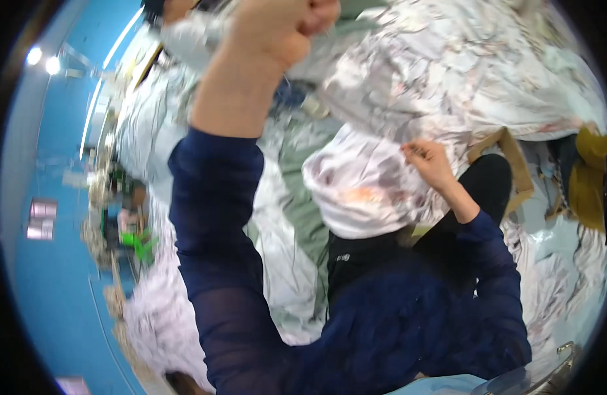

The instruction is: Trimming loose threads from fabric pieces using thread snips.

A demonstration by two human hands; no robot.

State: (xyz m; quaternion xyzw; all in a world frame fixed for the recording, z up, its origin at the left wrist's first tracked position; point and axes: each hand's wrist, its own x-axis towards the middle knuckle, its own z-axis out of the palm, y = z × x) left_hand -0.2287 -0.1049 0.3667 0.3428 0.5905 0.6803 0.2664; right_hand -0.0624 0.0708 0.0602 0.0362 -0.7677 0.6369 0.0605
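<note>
Left hand point(277, 29) rising at 12 o'clock, fist clenching, contents unclear. Pale green cloth point(303, 197) lying at centre. Right hand point(427, 161) at 2 o'clock, fingers pinching white patterned fabric point(363, 184), draping over the lap. Brown strap point(514, 171) showing at 3 o'clock.

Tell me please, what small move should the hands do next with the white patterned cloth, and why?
Probably the right hand should slide a little further along the edge of the white patterned cloth. The left hand is raised high in a closed fist, apparently holding one end up, while the right hand pinches the fabric lower down. Between them the cloth hangs bunched and wrinkled over the lap.
</note>
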